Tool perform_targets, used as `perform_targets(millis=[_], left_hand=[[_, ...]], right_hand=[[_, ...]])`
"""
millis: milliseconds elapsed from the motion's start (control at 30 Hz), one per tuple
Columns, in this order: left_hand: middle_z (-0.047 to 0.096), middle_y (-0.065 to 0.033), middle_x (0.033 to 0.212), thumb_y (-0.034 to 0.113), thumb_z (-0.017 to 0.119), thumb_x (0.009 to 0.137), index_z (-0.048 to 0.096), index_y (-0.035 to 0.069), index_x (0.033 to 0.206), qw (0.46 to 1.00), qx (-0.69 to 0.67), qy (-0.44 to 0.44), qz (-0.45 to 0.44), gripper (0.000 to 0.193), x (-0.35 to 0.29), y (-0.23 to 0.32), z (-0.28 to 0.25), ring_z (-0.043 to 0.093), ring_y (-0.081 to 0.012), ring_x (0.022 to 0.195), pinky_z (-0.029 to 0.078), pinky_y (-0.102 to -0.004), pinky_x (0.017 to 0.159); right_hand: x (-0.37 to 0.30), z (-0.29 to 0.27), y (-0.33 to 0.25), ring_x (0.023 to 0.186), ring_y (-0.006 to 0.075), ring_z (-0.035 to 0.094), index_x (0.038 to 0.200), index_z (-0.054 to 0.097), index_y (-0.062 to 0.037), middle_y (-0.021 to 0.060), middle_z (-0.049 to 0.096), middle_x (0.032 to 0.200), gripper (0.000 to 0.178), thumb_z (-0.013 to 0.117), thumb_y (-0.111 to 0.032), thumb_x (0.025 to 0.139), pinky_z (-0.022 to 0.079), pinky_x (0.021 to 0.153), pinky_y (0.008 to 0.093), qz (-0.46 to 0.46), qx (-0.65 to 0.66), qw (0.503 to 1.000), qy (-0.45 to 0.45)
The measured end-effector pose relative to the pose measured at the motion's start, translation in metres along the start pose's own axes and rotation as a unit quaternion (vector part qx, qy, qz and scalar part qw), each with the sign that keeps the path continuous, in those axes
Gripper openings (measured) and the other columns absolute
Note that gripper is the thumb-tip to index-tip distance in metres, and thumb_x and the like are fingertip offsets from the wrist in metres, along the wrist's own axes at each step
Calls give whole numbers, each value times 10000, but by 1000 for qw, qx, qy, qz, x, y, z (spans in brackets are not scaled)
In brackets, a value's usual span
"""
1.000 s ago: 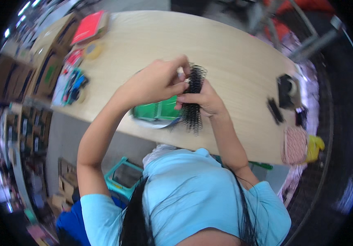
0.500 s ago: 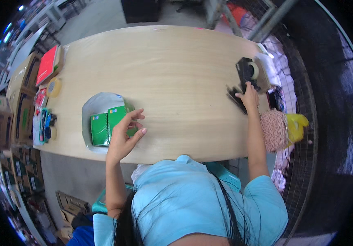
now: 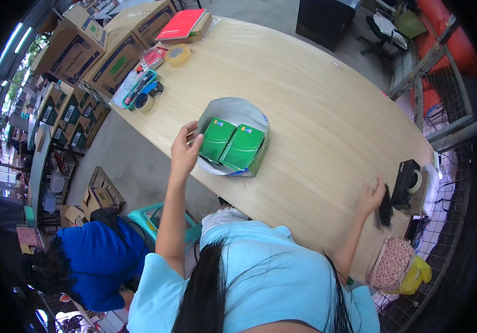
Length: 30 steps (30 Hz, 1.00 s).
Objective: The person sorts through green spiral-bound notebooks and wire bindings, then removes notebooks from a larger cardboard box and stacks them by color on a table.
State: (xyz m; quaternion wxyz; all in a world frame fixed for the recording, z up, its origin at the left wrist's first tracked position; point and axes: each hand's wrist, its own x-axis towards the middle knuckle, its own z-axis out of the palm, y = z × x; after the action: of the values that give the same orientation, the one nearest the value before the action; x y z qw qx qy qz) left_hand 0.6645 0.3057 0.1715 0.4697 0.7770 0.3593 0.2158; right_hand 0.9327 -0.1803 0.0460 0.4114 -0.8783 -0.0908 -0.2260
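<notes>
Green spiral notebooks (image 3: 243, 145) stand in two side-by-side stacks inside an open pale grey plastic bag (image 3: 233, 104) near the table's front edge. At the bag's left rim is my left hand (image 3: 184, 151), its fingers curved and apart, holding nothing; whether it touches the rim I cannot tell. My right hand (image 3: 368, 198), somewhat blurred, is over the right part of the table with fingers apart and nothing seen in them. Just right of it lies a dark object with a ridged edge (image 3: 384, 212), its kind unclear. A black tape dispenser (image 3: 404, 186) stands beyond that.
At the table's left end are a red book (image 3: 182, 25), a tape roll (image 3: 178, 55) and a teal tray (image 3: 138, 89) of stationery. A pink pouch (image 3: 391, 263) and yellow bag (image 3: 417, 276) lie at right. A person in blue (image 3: 102, 261) is at lower left, by a teal stool (image 3: 161, 222).
The view has turned, so the table appears slanted. My left hand has gone from the bag's right side to its left rim. My right hand has come away leftward from the dark object.
</notes>
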Motion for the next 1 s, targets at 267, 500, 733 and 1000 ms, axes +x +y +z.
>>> perform_targets(millis=[267,500,733,1000], left_hand=[[159,-155,1565,414,652,887,206,64,1503,895,-319,235,-205,838,-9,-81,31,233,-319,1398,263,-468,1099],[129,-155,1589,626,574,852,106,142,1548,884,-358,-74,-291,968,46,-115,-12,166,-322,1450,214,-594,1099],[124,-242,1562,379,648,884,21,-1,1528,888,-343,-226,-208,976,67,-165,19,162,-312,1446,216,-419,1149],[185,-183,1536,321,606,915,16,96,1543,859,-412,-190,-235,891,69,-141,3,321,-287,1353,336,-405,1063]], right_hand=[[-24,158,-336,1097,303,593,1248,548,9,157,593,1172,682,829,-297,707,519,869,409,-195,203,810,-514],[-21,366,-354,987,333,655,1093,645,87,230,675,1033,927,706,-721,644,534,809,399,-195,-105,634,-741],[-44,382,-371,1302,383,439,1345,489,42,297,402,1429,1121,599,-822,639,384,1062,404,-141,-174,577,-785],[-35,379,-378,1084,329,627,1268,593,-36,196,647,1184,914,679,-732,682,490,940,384,-5,-79,512,-855]])
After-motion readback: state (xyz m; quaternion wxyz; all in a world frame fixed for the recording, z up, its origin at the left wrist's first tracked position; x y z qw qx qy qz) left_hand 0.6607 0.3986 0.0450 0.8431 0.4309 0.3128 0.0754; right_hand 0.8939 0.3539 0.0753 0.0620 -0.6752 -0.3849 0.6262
